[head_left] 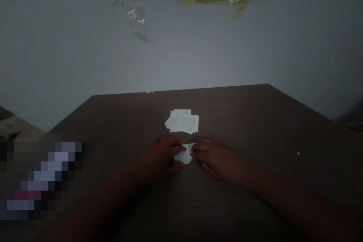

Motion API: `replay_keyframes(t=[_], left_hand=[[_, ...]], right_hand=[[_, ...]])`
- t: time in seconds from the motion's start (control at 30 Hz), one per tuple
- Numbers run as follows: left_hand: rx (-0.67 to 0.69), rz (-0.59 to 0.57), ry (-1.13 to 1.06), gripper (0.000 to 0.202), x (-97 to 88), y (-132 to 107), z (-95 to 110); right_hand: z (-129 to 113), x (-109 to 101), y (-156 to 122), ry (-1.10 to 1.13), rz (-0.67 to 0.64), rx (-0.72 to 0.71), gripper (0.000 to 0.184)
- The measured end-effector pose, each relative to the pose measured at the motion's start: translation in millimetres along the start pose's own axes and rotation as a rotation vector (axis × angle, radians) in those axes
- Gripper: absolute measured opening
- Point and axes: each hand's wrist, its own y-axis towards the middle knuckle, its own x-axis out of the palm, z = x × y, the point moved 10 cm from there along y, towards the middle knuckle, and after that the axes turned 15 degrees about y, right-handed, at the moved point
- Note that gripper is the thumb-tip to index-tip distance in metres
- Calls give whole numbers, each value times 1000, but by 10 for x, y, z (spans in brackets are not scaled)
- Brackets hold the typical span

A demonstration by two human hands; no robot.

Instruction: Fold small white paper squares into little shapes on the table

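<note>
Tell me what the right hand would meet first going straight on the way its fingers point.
The right hand would first meet the small printed paper, which it seems to touch already; just beyond is the left hand. Depth is hard to judge, so it might slide over the paper.

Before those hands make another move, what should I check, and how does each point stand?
1. Left hand at the printed paper: ok, fingers touch it.
2. Right hand at the paper's other side: ok.
3. Firm grip on the paper: cannot tell.
4. Paper pile beyond the hands: ok.
5. Pile squared up: not ok, edges jut out at angles.
6. Good light: not ok, dim.
</note>
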Motion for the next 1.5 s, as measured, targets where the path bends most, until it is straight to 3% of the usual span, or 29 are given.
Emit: replay_keyframes(t=[0.17, 0.53, 0.83, 1.0, 1.17, 1.37, 1.5], left_hand=[[48, 5, 27, 45, -40, -58, 57], [35, 1, 73, 42, 8, -28, 35], [106, 34, 188, 54, 242, -28, -141], [107, 28, 131, 33, 114, -81, -119], [81, -25, 79, 42, -54, -103, -21], [31, -16, 62, 38, -21, -55, -40], [-7, -77, 54, 36, -5, -28, -44]], right_hand=[[-106, 8, -33, -34, -51, 13, 39], [-147, 70, -47, -65, 3, -28, 40], [-149, 71, -53, -32, 6, -7, 46], [-129, 95, -63, -52, 5, -1, 46], [-98, 120, -61, -57, 10, 43, 50], [-111, 140, -62, -62, 23, 55, 43], [-117, 160, -64, -68, 34, 61, 43]])
